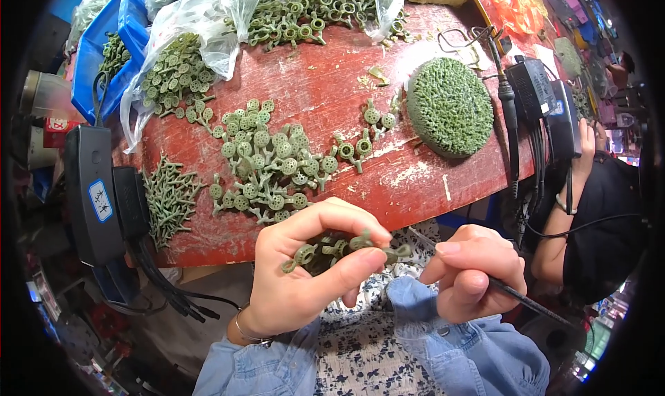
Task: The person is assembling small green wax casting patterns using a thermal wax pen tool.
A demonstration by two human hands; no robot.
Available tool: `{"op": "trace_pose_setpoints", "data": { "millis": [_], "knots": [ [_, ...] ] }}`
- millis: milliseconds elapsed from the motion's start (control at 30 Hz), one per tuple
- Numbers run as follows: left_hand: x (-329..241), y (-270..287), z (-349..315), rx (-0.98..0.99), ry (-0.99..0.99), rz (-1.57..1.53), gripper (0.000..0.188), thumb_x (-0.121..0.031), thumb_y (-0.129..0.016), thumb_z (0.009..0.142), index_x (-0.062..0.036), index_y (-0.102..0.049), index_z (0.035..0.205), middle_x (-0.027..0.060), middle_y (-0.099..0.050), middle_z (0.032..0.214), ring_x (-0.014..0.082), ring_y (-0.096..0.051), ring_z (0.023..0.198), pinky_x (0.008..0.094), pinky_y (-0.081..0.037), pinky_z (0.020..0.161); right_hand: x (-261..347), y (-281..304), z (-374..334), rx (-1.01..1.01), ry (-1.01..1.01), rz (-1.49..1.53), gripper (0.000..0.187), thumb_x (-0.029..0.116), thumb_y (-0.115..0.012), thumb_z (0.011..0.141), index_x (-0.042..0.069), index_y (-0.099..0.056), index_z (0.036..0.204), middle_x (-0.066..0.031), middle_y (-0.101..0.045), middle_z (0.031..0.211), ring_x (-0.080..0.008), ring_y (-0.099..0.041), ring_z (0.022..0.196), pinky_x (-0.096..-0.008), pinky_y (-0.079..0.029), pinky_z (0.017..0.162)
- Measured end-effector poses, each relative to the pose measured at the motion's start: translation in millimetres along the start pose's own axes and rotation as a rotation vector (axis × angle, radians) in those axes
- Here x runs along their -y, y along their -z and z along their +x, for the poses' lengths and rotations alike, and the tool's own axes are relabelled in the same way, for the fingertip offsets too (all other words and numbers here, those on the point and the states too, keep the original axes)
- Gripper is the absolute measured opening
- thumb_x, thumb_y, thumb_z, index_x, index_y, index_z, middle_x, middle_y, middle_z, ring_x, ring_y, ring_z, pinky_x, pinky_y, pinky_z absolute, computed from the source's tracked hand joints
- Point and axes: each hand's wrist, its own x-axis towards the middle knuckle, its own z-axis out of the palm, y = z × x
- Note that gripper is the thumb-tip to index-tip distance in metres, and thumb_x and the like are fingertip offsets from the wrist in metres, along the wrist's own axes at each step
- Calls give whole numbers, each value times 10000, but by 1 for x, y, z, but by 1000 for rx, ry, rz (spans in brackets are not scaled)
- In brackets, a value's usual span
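Several small green ring-headed pieces with stems [303, 255] are gathered in my left hand [305, 264], its thumb and fingers closed round them. My right hand [478, 275] grips a thin dark pen-like tool [509, 290] with a fine pointed tip, close beside those pieces. I cannot tell whether the tip touches them. Both hands are just off the near edge of the red table [388, 202]. Beyond my left hand lies a loose pile of green pieces with round, holed heads, like lotus pods [267, 153]. A few ring-headed pieces [355, 150] lie to their right.
A round green textured block [450, 107] sits at the right, near a cabled black-handled tool [508, 98] on a wire stand. Thin green sticks [170, 195] lie left. Plastic bags of pieces [183, 70] and a blue bin [86, 74] stand behind. Another person's arm [564, 209] is at right.
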Motion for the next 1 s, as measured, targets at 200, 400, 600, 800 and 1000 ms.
{"op": "trace_pose_setpoints", "data": {
  "millis": [200,400,600,800,1000],
  "knots": [
    [-1,-3,2,-66,-191,260,176,61,-658,702,33,-562,847,171,-586,862,88,-526,542,175,-395,444,-6,1,-5,28,12,41,222,79,-604,836,-93,-567,970,-111,-599,618,-177,-558,459,-272,-435,411],
    [3,4,4,-42,-504,541,190,68,-682,663,-2,-582,809,139,-604,847,166,-596,745,261,-471,642,-4,-1,-4,61,31,66,235,84,-623,825,-93,-571,971,-108,-599,615,-182,-569,469,-278,-442,411],
    [-3,-3,-4,-122,-505,734,233,66,-696,646,-36,-578,818,131,-643,861,206,-614,781,299,-470,710,2,1,5,208,14,-32,295,88,-687,764,-74,-572,982,-107,-609,640,-177,-584,496,-272,-450,420],
    [7,5,-4,-98,-719,868,363,93,-679,575,-21,-618,914,135,-635,966,228,-606,784,295,-485,649,6,-13,0,125,-1,-166,335,38,-726,701,-53,-576,986,-111,-620,667,-175,-584,508,-260,-470,442],
    [6,-4,-6,-179,-776,992,272,67,-692,622,-51,-603,850,125,-648,872,226,-608,724,293,-467,640,12,-22,-3,57,25,-321,303,21,-717,704,-42,-587,970,-121,-606,717,-183,-581,529,-264,-474,440]
  ]
}}
